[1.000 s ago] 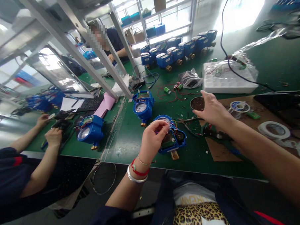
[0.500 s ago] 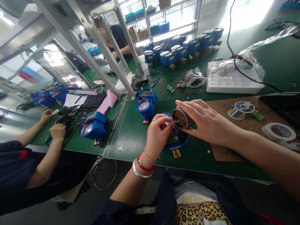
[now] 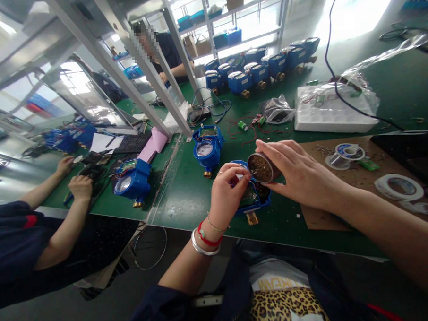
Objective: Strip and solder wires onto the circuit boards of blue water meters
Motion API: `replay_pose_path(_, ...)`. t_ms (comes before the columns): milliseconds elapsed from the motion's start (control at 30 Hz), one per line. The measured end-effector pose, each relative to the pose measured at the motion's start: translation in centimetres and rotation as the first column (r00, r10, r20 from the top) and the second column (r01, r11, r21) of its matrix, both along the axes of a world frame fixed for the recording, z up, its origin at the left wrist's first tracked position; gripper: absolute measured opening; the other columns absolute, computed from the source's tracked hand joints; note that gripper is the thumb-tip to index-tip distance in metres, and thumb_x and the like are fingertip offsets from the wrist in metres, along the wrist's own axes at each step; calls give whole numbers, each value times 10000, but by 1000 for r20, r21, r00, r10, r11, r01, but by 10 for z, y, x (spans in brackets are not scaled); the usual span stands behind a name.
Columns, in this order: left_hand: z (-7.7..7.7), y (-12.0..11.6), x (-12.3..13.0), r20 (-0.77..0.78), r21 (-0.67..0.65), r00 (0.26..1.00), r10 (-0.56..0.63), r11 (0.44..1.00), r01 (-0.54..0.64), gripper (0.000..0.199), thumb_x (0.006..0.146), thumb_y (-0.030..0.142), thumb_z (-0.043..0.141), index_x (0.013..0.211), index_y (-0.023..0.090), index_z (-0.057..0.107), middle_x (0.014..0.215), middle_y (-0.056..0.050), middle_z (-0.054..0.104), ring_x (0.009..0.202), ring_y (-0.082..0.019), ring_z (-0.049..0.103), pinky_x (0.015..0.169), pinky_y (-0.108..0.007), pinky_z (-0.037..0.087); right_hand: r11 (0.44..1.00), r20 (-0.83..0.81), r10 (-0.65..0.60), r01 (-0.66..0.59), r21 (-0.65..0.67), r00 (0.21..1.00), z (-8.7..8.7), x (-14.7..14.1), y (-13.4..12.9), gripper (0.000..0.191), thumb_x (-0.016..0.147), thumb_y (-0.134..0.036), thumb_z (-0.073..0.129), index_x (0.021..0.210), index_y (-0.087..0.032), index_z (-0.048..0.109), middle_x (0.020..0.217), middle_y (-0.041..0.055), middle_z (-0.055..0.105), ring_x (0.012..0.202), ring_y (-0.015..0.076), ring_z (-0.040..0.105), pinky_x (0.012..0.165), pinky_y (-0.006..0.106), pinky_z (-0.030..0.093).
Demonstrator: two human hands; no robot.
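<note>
My right hand [image 3: 303, 175] is wrapped round a small round tin [image 3: 275, 169], tilted so its mouth faces left. Brownish-gold small bits [image 3: 262, 167] lie inside, too fine to name. At the tin's rim, my left hand [image 3: 230, 188] is closed in a pinch, with a thin silvery piece [image 3: 253, 172] at the fingertips. Beneath both hands sits an opened blue water meter [image 3: 252, 207] with a brass fitting [image 3: 252, 219], partly hidden by my fingers. Another blue water meter [image 3: 207, 149] stands just behind, to the left.
A co-worker's hands [image 3: 81, 187] are at the left, near a third meter [image 3: 132, 178]. Several meters [image 3: 258, 73] stand at the back. To the right are a white foam tray [image 3: 334, 119], a solder spool [image 3: 345, 155], a tape roll [image 3: 398, 187] and brown board [image 3: 319, 217]. A black cable [image 3: 328, 70] hangs across.
My right hand and the tin have shifted slightly right, and the tin's mouth faces the camera a little more. My left hand has moved slightly right, staying at the rim.
</note>
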State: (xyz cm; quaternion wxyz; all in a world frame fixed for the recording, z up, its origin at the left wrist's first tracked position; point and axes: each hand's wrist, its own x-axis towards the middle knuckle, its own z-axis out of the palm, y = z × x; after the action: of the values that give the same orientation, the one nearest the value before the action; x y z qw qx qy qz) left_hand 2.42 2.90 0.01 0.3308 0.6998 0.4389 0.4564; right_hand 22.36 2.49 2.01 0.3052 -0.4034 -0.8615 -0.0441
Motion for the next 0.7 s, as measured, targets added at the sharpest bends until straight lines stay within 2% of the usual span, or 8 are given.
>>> replay_pose_path(100, -1, -1, -4, -10, 5, 999, -48, 999, 48, 71, 886, 203, 618, 826, 177, 647, 949, -26, 618, 767, -118, 538, 693, -237, 433, 983, -103, -177, 170, -75, 979, -13, 15, 9, 925, 794, -318, 697, 1544, -215, 165, 1380, 112, 489, 1268, 310, 452, 1100, 494, 382)
replay_pose_path(200, 0, -2, -7, -51, 7, 993, -107, 994, 108, 84, 897, 210, 600, 825, 182, 633, 939, -30, 630, 821, -139, 550, 724, -253, 436, 922, -162, -369, 339, -187, 915, -40, 38, 27, 950, 766, -372, 713, 1536, -184, 188, 1371, 142, 493, 1271, 336, 463, 1085, 516, 387)
replay_pose_path(367, 2, -3, -8, -102, -29, 983, -156, 988, 153, 91, 899, 205, 579, 813, 185, 600, 912, -26, 624, 867, -158, 564, 790, -279, 438, 824, -159, -522, 448, -347, 838, -97, 78, 59, 994, 734, -424, 717, 1530, -125, 202, 1425, 191, 450, 1305, 356, 449, 1093, 500, 382)
replay_pose_path(467, 5, -4, -7, -122, -54, 979, -166, 985, 161, 104, 894, 197, 567, 791, 184, 581, 899, -29, 625, 897, -172, 573, 852, -302, 436, 778, -156, -574, 476, -411, 804, -120, 93, 71, 993, 729, -428, 707, 1525, -93, 217, 1453, 208, 421, 1332, 367, 423, 1102, 489, 378)
replay_pose_path(600, 8, -4, -6, -148, -114, 977, -153, 984, 136, 116, 899, 221, 542, 800, 182, 586, 914, -40, 645, 914, -183, 589, 873, -310, 435, 773, -165, -577, 469, -426, 800, -134, 102, 81, 968, 742, -402, 686, 1524, -72, 220, 1459, 213, 418, 1340, 377, 418, 1098, 508, 380)
replay_pose_path(700, 9, -5, -5, -152, -150, 981, -117, 984, 94, 130, 905, 247, 525, 813, 181, 590, 929, -44, 654, 916, -182, 597, 868, -301, 436, 784, -181, -582, 488, -384, 793, -132, 99, 78, 946, 739, -369, 696, 1510, -50, 251, 1452, 225, 425, 1351, 377, 404, 1108, 528, 364)
